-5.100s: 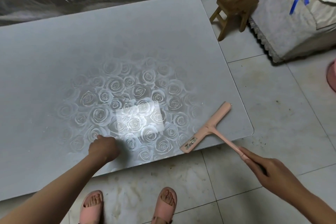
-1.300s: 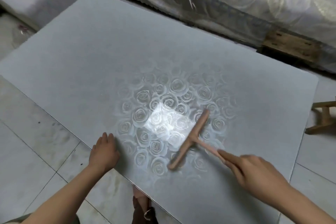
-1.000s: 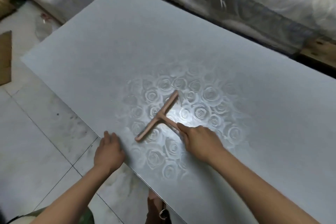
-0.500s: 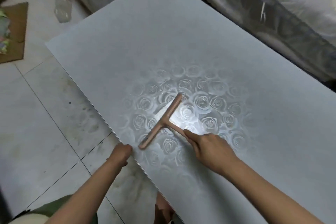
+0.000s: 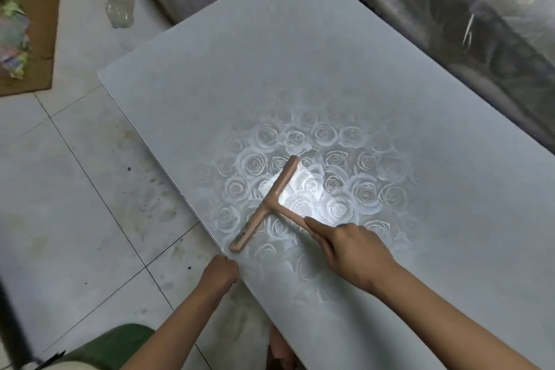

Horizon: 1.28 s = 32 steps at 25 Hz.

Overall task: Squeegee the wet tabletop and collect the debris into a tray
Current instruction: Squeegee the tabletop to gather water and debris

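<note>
one squeegee [image 5: 268,203] end lies just inside tabletop [image 5: 270,69] edge.

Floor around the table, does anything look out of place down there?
Yes. A clear plastic bottle sits loose on the floor tiles past the tabletop's far corner, and dark smudges stain the tiles beside the table edge.

Squeegee [image 5: 267,202]: pink, T-shaped, blade flat on the table [image 5: 300,69] near its left edge.
Right hand [image 5: 351,249]: grips the handle.
Left hand [image 5: 217,275]: at the table edge, fingers seemingly curled under it.
Floor: bottle [image 5: 121,0], cardboard [image 5: 42,39].
</note>
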Available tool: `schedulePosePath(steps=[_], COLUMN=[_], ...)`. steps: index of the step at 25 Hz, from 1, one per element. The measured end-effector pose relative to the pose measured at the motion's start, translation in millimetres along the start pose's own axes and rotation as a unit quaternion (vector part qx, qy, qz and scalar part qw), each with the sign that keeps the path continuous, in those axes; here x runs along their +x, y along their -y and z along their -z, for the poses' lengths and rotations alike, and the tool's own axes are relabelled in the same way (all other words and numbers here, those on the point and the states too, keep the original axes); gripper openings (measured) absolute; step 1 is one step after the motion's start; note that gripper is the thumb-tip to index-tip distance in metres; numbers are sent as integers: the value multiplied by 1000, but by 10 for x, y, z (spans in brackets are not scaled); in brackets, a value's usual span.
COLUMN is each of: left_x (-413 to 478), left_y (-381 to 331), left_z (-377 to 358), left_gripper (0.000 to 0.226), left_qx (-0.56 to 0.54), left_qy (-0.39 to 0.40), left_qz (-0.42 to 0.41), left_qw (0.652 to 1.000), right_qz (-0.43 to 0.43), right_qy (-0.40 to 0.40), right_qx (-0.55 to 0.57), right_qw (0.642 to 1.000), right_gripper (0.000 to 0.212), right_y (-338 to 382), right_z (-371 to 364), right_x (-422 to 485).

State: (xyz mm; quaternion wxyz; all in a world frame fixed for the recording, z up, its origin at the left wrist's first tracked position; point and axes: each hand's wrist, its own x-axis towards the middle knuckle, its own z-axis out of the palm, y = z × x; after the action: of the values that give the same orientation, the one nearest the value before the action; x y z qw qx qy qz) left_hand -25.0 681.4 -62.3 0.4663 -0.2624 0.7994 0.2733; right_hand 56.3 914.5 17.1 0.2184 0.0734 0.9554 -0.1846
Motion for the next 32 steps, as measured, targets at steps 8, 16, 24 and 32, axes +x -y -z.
schedulePosePath(steps=[8, 16, 24, 32], left_x=[-567, -1412, -2291, -2470], left_y=[-274, -362, 356, 1085], left_z=[-27, -1111, -2448, -3117], left_gripper=[55, 61, 52, 48], left_qx=[113, 310, 449, 486], left_qy=[-100, -59, -36, -40], left_qz=[-147, -280, -304, -262], left_qw=[978, 907, 840, 833], right_qz=[-120, -185, -252, -209], right_qy=[-35, -73, -79, -38], right_qx=[93, 155, 198, 162], right_qw=[988, 968, 944, 964], right_gripper=[40, 52, 54, 48], right_y=[-466, -1222, -2210, -2871], right_z=[325, 47, -763, -1478], right_x=[-1219, -2594, -4755, -6002])
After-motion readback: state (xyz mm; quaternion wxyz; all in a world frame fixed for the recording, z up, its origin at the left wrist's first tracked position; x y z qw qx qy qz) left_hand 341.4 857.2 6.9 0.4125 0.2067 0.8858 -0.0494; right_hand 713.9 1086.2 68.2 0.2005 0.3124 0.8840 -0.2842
